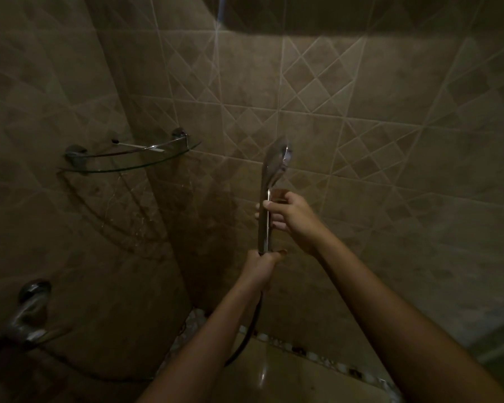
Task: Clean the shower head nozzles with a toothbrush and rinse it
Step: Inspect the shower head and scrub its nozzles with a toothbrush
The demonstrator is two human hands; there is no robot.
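The shower head [274,167] stands upright before the tiled wall [361,141], nozzle face turned rightward. The left hand [262,264] is wrapped round the foot of its handle to steady it, while the right hand [288,213] curls thumb and fingers round the handle just under the head, probably to turn the face into reach. No toothbrush shows in this dim light, and no brand or writing is legible.

Bright metal and glass against matt tile

The shower head [269,175] is smooth, mirror-polished metal. Left of it is a clear glass shelf [128,167]. Lower left of it is a glossy chrome tap [29,312]. Behind it the wall tiles [376,135] look matt and stone-like. Below it the dark hose [255,318] is perhaps plastic, hard to tell in the dim light.
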